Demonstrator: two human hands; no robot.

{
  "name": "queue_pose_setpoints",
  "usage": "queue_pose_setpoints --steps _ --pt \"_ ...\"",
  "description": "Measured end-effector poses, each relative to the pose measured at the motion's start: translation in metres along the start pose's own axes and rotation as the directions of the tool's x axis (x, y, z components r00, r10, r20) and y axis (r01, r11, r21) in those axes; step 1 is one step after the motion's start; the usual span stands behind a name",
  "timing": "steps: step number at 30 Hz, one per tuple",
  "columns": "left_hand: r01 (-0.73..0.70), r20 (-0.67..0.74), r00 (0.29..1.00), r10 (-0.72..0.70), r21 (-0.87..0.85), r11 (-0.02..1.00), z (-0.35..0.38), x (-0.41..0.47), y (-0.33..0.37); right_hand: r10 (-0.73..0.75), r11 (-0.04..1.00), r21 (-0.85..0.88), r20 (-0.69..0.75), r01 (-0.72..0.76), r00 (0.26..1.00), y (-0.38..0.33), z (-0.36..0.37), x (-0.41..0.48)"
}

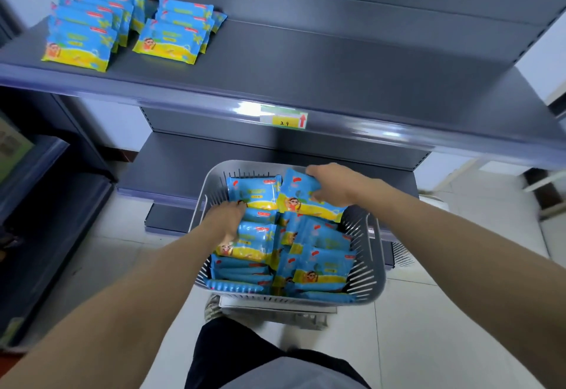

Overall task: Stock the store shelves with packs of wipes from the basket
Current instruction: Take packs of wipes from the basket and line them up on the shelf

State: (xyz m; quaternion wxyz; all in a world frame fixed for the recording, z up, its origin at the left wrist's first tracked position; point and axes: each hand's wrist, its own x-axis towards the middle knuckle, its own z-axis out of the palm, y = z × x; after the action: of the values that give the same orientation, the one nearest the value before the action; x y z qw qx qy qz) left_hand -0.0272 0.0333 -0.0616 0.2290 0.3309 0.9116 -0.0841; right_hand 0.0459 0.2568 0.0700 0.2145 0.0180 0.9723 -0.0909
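A grey slotted basket (375,253) below me holds several blue-and-yellow packs of wipes. My right hand (332,185) grips one pack (301,201) at the basket's far right, tilted up above the others. My left hand (228,217) reaches into the left side, fingers curled round a pack (252,240) lying on the pile. On the grey shelf (306,70) above, two rows of the same packs stand at the left: a longer row (81,44) and a shorter one (171,40).
A price label (283,119) with a red arrow sits on the shelf's front rail. A lower shelf (183,162) lies behind the basket. Another dark rack (36,204) stands at the left. The floor is pale tile; the shelf's right part is bare.
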Motion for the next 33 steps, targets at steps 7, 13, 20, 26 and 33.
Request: queue_pose_setpoints --steps 7,13,20,26,33 --pt "-0.116 0.001 0.993 0.117 -0.074 0.990 -0.037 -0.005 -0.008 -0.012 1.000 0.009 -0.140 0.013 0.990 -0.026 -0.052 0.004" --pt "-0.203 -0.307 0.943 0.128 -0.226 0.953 -0.137 -0.032 -0.037 0.016 0.999 0.045 -0.349 0.000 0.937 -0.039 -0.115 0.026" --pt "-0.170 -0.468 0.882 -0.043 -0.403 0.899 -0.232 -0.065 -0.117 -0.031 0.987 0.126 -0.460 0.099 0.887 -0.079 -0.190 0.097" --pt "-0.131 -0.472 0.869 -0.150 -0.510 0.850 -0.256 -0.067 -0.200 -0.083 0.992 0.057 -0.404 0.116 0.911 -0.139 -0.212 0.179" --pt "-0.128 -0.466 0.872 -0.151 -0.514 0.848 -0.271 -0.042 -0.262 -0.136 0.990 -0.008 -0.300 0.140 0.944 -0.183 -0.211 0.257"
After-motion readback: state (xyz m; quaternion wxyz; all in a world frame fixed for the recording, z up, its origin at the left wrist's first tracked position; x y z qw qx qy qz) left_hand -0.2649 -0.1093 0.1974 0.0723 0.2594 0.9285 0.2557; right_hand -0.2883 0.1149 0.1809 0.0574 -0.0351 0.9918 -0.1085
